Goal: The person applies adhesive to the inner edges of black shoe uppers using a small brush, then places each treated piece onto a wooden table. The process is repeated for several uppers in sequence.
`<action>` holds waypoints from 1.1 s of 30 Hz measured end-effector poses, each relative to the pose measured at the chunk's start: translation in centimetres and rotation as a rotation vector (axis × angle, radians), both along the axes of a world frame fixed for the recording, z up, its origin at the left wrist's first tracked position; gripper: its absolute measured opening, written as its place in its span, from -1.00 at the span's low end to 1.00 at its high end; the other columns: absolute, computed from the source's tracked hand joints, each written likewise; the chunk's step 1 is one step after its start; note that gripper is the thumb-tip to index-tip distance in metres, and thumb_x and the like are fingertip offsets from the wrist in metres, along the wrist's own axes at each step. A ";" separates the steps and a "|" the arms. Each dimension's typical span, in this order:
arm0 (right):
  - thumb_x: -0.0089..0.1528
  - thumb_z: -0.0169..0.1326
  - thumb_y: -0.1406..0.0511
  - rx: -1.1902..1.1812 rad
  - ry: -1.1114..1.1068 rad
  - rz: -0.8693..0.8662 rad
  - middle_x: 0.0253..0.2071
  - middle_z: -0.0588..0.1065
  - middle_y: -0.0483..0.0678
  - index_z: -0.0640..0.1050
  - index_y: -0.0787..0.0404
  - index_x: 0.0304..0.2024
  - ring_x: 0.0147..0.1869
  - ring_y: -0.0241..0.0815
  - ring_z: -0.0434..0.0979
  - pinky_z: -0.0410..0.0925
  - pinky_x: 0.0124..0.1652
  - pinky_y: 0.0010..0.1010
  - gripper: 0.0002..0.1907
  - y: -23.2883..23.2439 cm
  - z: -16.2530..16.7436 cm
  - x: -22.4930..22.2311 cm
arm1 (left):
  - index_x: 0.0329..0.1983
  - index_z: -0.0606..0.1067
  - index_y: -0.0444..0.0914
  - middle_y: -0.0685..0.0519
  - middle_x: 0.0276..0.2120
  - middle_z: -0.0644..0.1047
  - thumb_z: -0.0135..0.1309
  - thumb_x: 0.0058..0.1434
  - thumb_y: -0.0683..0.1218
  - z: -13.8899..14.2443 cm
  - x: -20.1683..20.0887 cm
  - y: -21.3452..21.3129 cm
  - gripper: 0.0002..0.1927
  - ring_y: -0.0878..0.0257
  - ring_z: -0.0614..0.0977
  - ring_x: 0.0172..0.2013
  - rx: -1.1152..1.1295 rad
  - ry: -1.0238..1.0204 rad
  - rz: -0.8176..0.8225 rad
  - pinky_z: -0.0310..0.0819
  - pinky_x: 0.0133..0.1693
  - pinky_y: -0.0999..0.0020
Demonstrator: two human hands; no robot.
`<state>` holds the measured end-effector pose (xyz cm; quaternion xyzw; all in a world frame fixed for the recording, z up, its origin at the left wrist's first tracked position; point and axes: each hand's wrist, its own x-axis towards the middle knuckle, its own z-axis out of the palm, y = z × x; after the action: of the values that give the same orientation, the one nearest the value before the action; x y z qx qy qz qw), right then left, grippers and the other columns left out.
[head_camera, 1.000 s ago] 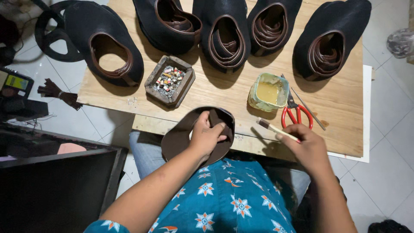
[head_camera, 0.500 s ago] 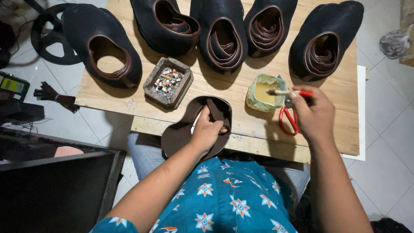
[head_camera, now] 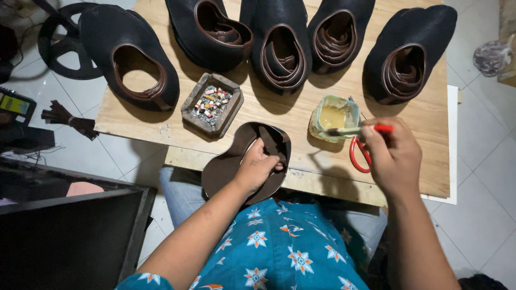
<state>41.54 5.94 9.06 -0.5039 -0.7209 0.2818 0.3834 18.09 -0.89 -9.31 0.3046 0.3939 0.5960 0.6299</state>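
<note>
Brush (head_camera: pixel 352 130) now over glue cup (head_camera: pixel 334 118)

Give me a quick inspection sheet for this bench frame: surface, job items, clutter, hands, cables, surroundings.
Surface: wooden board, pale, lying on a white-edged base.
Job's things: brown leather piece at the near edge; small brush with its tip at the glue cup, which holds yellowish liquid.
Clutter: five black shoe uppers along the far side; square ashtray full of butts; red-handled scissors partly under the right hand.
Grippers: left hand grips the leather piece; right hand holds the brush.
Cables: thin dark cords on the floor, far left.
Surroundings: white tiled floor; black wheel-shaped object; dark cabinet at lower left.
</note>
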 end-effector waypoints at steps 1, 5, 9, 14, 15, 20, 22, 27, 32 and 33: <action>0.38 0.11 0.32 -0.161 0.202 0.026 -0.21 0.57 -0.03 0.55 0.25 -0.04 -0.19 -0.30 0.56 0.44 -0.14 -0.49 -0.85 -0.6 0.0 -0.4 | 0.21 0.35 -0.29 0.00 -0.15 0.56 -0.02 0.23 -0.32 0.0 0.0 -0.1 -0.55 0.32 0.62 -0.29 0.008 0.001 0.000 0.57 -0.21 0.41; 0.32 0.12 0.36 -0.172 0.166 0.218 -0.18 0.59 -0.03 0.57 0.29 -0.06 -0.14 -0.28 0.63 0.48 -0.11 -0.45 -0.84 -3.0 -1.7 -3.8 | 0.24 0.34 -0.31 0.04 -0.07 0.55 -0.02 0.23 -0.36 -0.2 0.2 -0.2 -0.52 0.37 0.61 -0.20 0.059 -0.118 -0.002 0.54 -0.16 0.45; 0.26 0.20 0.40 0.077 -0.071 0.257 -0.18 0.58 0.03 0.59 0.31 -0.10 -0.16 -0.17 0.61 0.44 -0.18 -0.41 -0.83 -3.6 -4.5 -7.5 | 0.28 0.31 -0.30 0.05 -0.13 0.53 -0.05 0.23 -0.37 -0.6 0.2 -0.3 -0.49 0.37 0.55 -0.31 0.097 -0.042 -0.020 0.48 -0.27 0.45; 0.24 0.23 0.39 0.192 -0.081 0.335 -0.16 0.58 0.04 0.58 0.29 -0.10 -0.10 -0.11 0.62 0.44 -0.12 -0.42 -0.81 -2.9 -6.7 -8.0 | 0.25 0.29 -0.30 0.06 -0.10 0.54 -0.04 0.25 -0.35 -1.1 0.2 -0.4 -0.52 0.35 0.59 -0.27 0.110 -0.005 -0.034 0.53 -0.22 0.42; 0.23 0.23 0.39 0.111 -0.092 0.321 -0.18 0.58 0.03 0.59 0.28 -0.11 -0.13 -0.11 0.62 0.44 -0.14 -0.42 -0.82 -2.5 -6.8 -7.5 | 0.24 0.30 -0.30 0.04 -0.09 0.54 -0.05 0.27 -0.36 -1.1 0.1 -0.4 -0.54 0.34 0.59 -0.25 0.101 -0.015 -0.040 0.54 -0.19 0.41; 0.28 0.19 0.38 -0.252 -0.046 0.225 -0.26 0.60 0.01 0.61 0.23 -0.11 -0.18 -0.11 0.63 0.45 -0.17 -0.39 -0.87 -1.6 -6.5 -5.0 | 0.19 0.29 -0.24 0.07 -0.01 0.50 -0.09 0.22 -0.35 -1.0 0.3 -0.4 -0.55 0.36 0.59 -0.10 0.040 -0.025 -0.074 0.54 -0.13 0.40; 0.26 0.19 0.39 -0.037 -0.105 0.284 -0.20 0.59 0.02 0.59 0.25 -0.11 -0.14 -0.13 0.62 0.44 -0.15 -0.40 -0.85 -2.1 -6.6 -5.0 | 0.13 0.29 -0.27 0.02 -0.07 0.50 -0.08 0.23 -0.36 -1.0 0.4 -0.4 -0.60 0.32 0.60 -0.13 0.019 0.019 -0.072 0.57 -0.12 0.36; 0.27 0.19 0.36 0.032 -0.185 0.304 -0.22 0.58 0.02 0.56 0.25 -0.12 -0.18 -0.15 0.61 0.43 -0.19 -0.40 -0.85 -2.9 -6.8 -5.3 | 0.12 0.28 -0.28 0.03 -0.11 0.49 -0.08 0.23 -0.35 -1.4 0.9 -0.9 -0.61 0.33 0.57 -0.12 0.060 0.083 -0.043 0.55 -0.08 0.37; 0.33 0.12 0.39 -0.243 0.105 0.232 -0.27 0.60 -0.04 0.56 0.25 -0.03 -0.19 -0.26 0.62 0.47 -0.16 -0.45 -0.84 -2.5 -5.6 -3.2 | 0.11 0.27 -0.32 0.00 -0.10 0.49 -0.02 0.31 -0.36 -1.8 0.7 -1.1 -0.66 0.30 0.55 -0.10 0.165 0.168 -0.039 0.50 -0.04 0.36; 0.34 0.11 0.38 -0.224 0.194 0.218 -0.23 0.59 -0.05 0.55 0.26 -0.03 -0.15 -0.28 0.61 0.47 -0.12 -0.45 -0.84 -2.3 -5.3 -2.7 | 0.16 0.26 -0.30 0.01 -0.08 0.48 -0.04 0.27 -0.36 -1.8 0.6 -1.0 -0.60 0.31 0.55 -0.09 0.149 0.122 -0.045 0.51 -0.05 0.36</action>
<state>38.83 3.63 3.77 -0.4328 -0.6950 0.4477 0.3596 18.67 -1.85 -11.14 0.3952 0.3791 0.5899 0.5934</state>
